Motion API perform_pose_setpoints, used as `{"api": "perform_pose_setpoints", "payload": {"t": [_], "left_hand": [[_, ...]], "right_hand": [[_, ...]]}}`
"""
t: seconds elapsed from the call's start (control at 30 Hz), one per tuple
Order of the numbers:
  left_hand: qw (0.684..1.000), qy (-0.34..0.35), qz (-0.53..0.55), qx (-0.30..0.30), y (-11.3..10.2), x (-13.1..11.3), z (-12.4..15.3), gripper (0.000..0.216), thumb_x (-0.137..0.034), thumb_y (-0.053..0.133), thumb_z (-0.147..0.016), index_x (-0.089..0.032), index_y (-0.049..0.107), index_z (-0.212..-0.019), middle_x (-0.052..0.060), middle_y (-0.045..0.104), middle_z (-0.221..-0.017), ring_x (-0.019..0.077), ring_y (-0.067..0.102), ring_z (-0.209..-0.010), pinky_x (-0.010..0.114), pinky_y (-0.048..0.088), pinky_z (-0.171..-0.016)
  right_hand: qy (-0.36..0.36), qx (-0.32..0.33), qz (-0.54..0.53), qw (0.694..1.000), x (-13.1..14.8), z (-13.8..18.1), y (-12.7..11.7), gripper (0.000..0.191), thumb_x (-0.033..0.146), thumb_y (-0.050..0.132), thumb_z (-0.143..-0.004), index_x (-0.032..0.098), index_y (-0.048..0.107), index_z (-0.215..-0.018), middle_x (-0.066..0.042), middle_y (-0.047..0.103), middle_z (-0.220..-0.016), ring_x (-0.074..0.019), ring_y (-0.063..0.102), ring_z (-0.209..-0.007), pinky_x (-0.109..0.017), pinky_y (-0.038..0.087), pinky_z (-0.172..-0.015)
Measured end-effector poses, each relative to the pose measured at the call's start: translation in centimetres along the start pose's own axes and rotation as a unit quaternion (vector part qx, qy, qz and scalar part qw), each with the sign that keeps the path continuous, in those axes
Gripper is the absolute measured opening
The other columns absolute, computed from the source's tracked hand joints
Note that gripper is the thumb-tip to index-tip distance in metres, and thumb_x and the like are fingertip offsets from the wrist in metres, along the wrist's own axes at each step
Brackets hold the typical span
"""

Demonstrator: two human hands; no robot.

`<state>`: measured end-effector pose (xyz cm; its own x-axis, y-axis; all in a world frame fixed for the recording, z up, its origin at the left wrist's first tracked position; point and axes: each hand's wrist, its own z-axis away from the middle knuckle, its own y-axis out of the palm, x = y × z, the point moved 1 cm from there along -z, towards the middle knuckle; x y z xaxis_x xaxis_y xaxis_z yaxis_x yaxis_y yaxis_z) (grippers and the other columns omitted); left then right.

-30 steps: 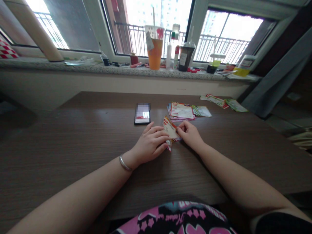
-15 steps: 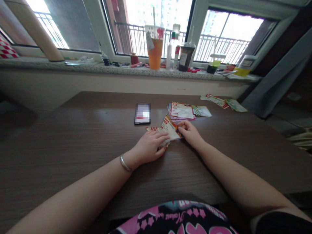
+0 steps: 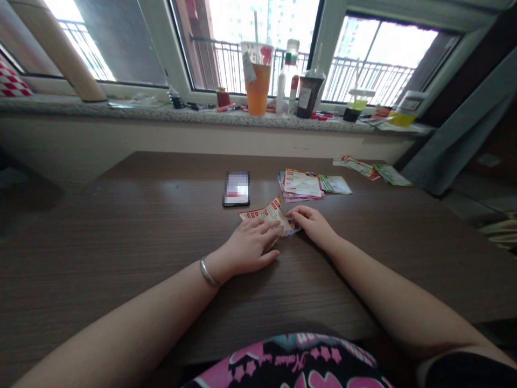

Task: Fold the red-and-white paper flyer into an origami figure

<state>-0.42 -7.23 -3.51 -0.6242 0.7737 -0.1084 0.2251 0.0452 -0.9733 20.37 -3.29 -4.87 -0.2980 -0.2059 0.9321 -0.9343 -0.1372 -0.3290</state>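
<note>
A printed paper leaflet [image 3: 271, 212], cream with red and orange patches, lies on the brown table with its right part creased and raised. My left hand [image 3: 255, 245] rests over its lower left part, palm down, fingers stretched out and thumb apart. At the leaflet's right edge is my right hand [image 3: 310, 222], its thumb and forefinger pinched on the folded edge. Behind the leaflet sits a stack of printed leaflets [image 3: 302, 184]. A phone [image 3: 236, 188] with a blurred screen lies to the left of the stack.
More green and red papers [image 3: 361, 167] lie at the table's back right. On the windowsill [image 3: 153, 112] stand an orange drink cup [image 3: 257, 89], a dark drink cup [image 3: 309, 96], bottles and pens. A grey curtain [image 3: 448, 134] hangs at the right.
The leaflet's raised right corner has dropped and folded over. My right hand has shifted slightly down and left along its edge, and my left thumb has spread away from the paper.
</note>
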Motion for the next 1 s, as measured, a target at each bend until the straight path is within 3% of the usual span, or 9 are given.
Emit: {"api": "perform_pose_setpoints", "payload": {"t": [0.2,0.4,0.57,0.7,1.0], "left_hand": [[1.000,-0.010,0.010,-0.016,0.2,0.2,0.1,0.052,-0.046,0.050,-0.088,-0.023,0.049,-0.135,0.010,0.051,-0.140,0.0325,0.045,-0.124,0.049,0.032,-0.106],[0.999,-0.034,0.002,0.002,0.6,0.4,0.0,0.054,-0.046,0.051,-0.088,-0.022,0.048,-0.137,0.014,0.045,-0.145,0.0344,0.040,-0.132,0.051,0.031,-0.107],[0.998,-0.052,0.008,0.025,0.4,0.4,-0.1,0.056,-0.048,0.050,-0.088,-0.024,0.046,-0.139,0.015,0.041,-0.147,0.0356,0.037,-0.135,0.051,0.030,-0.107],[0.997,-0.065,0.040,0.017,0.5,0.7,-0.2,0.054,-0.049,0.048,-0.089,-0.023,0.048,-0.137,0.013,0.042,-0.147,0.0332,0.038,-0.135,0.049,0.030,-0.108],[0.992,-0.069,0.103,-0.033,0.9,1.2,-0.5,0.044,-0.040,0.057,-0.086,-0.021,0.060,-0.125,0.010,0.055,-0.137,0.0266,0.049,-0.128,0.044,0.035,-0.109]], "right_hand": [[0.010,0.032,-0.009,0.999,0.0,0.1,0.0,0.027,0.038,0.051,-0.083,0.020,0.070,-0.088,0.000,0.067,-0.073,-0.0140,0.057,-0.063,-0.025,0.047,-0.055],[-0.036,0.060,0.039,0.997,-0.8,-0.3,-0.7,0.025,0.016,0.052,-0.076,0.021,0.070,-0.093,-0.002,0.072,-0.088,-0.0162,0.064,-0.080,-0.033,0.052,-0.079],[-0.138,0.080,0.172,0.972,-0.8,-0.4,-1.4,0.034,0.009,0.060,-0.069,0.021,0.069,-0.100,-0.006,0.070,-0.102,-0.0212,0.063,-0.098,-0.040,0.046,-0.093],[-0.190,0.077,0.224,0.953,-1.0,-0.5,-1.5,0.032,0.011,0.064,-0.070,0.020,0.069,-0.101,-0.008,0.069,-0.103,-0.0229,0.061,-0.100,-0.043,0.045,-0.094],[-0.205,0.063,0.250,0.944,-1.9,-0.6,-1.1,0.024,0.011,0.066,-0.074,0.020,0.070,-0.095,-0.007,0.071,-0.104,-0.0228,0.063,-0.101,-0.043,0.045,-0.094]]}}
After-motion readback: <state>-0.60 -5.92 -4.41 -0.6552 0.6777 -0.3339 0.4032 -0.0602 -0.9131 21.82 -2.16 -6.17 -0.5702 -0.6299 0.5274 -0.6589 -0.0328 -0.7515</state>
